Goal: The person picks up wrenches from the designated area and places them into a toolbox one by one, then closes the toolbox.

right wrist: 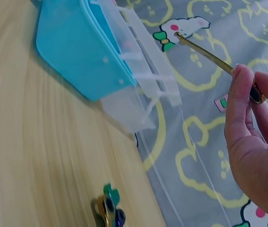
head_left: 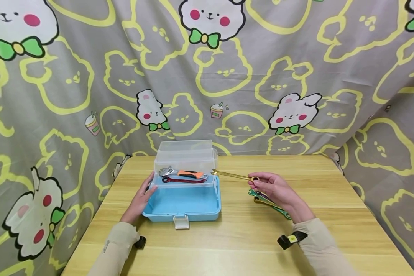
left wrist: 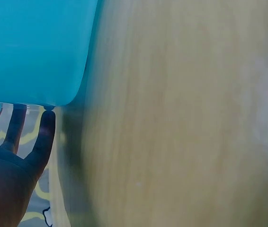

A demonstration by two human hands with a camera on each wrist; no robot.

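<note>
My right hand (head_left: 275, 188) pinches a gold wrench (head_left: 232, 175) by its ring end, raised above the table, its open end pointing left toward the toolbox. The light blue toolbox (head_left: 183, 216) stands with its lid up and a clear tray (head_left: 184, 184) raised at the back. In that tray lie an adjustable wrench with an orange handle (head_left: 189, 174) and a red wrench (head_left: 184, 180). My left hand (head_left: 140, 199) rests against the toolbox's left side, and in the left wrist view its fingertips touch the blue wall (left wrist: 34, 71).
Below my right hand several colored wrenches (head_left: 276, 207), green and gold among them, lie in a pile on the wooden table (head_left: 234, 245). A white latch (head_left: 181, 222) hangs at the toolbox's front. Behind the table hangs a patterned grey curtain (head_left: 234, 126).
</note>
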